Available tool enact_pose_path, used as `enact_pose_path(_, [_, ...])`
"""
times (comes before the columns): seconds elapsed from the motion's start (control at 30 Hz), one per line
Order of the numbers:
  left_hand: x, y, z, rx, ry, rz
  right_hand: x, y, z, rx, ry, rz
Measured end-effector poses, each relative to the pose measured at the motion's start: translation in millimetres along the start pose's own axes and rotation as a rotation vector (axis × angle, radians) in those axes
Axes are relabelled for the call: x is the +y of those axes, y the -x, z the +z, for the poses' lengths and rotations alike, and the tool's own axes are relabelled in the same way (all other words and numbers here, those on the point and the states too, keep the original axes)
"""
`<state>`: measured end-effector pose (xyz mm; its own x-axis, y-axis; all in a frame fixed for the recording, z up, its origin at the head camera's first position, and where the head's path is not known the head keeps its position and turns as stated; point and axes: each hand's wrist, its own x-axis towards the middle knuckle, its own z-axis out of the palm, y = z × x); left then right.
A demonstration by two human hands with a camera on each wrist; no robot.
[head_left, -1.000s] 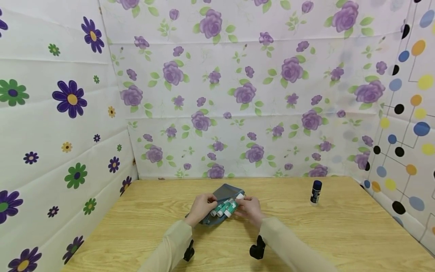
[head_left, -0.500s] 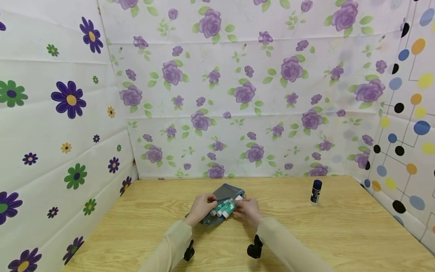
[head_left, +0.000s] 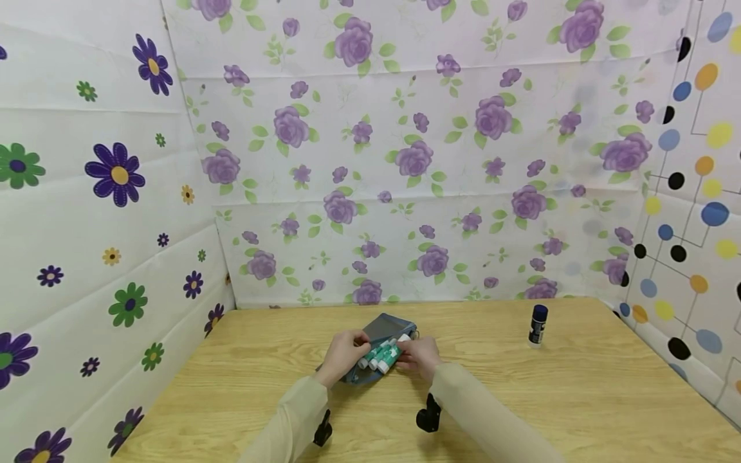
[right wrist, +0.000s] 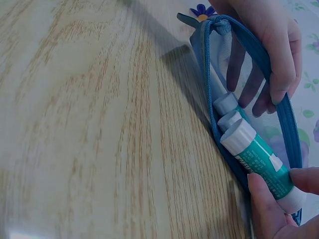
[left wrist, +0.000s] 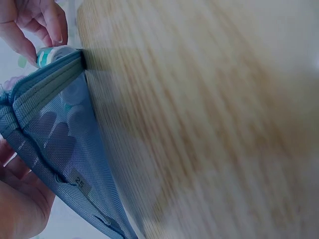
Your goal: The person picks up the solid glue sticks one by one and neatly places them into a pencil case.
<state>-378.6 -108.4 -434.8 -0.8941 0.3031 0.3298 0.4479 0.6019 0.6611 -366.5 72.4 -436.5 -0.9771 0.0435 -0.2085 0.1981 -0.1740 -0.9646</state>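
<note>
A blue mesh zipper pouch (head_left: 384, 326) lies on the table with its zipped mouth spread. My left hand (head_left: 344, 354) pinches one edge of that mouth, its other fingers showing through the mesh in the right wrist view. Between thumb and fingers of my right hand (head_left: 421, 355) is a green glue stick (right wrist: 261, 167) with white ends, lying slanted across the opening. Two similar white-ended glue sticks (right wrist: 228, 103) sit side by side inside the pouch, partly covered by the held one. From the left wrist, the pouch's mesh side (left wrist: 75, 144) fills the near view.
A dark blue and white tube (head_left: 538, 326) with a navy cap stands upright at the back right of the wooden table (head_left: 521, 399). Flower-printed cloth (head_left: 370, 161) hangs behind the table. Dotted cloth (head_left: 689, 212) hangs on the right.
My right hand has shifted slightly left, carrying the glue stick further over the pouch, alongside the other two. The left hand keeps its hold on the edge.
</note>
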Motion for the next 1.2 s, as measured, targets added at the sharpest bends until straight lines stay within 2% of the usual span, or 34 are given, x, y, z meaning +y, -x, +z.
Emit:
enact_pose_path(0.37, [0.7,-1.2,0.8,-0.008,0.016,-0.008,-0.7,3.4,5.0,0.010,0.046,0.025])
enact_pose_path(0.77, [1.3,-6.9,-0.8,0.008,0.009,0.010,1.2,1.0,9.7,-0.108,-0.028,0.004])
enact_pose_path(1.03, [1.7,-6.0,-1.3,0.013,0.000,0.042,0.2,0.7,7.7,-0.145,-0.043,0.022])
enact_pose_path(1.2, [1.6,-4.0,-1.5,0.006,0.015,0.033,-2.7,2.4,0.0,-0.161,-0.062,0.032])
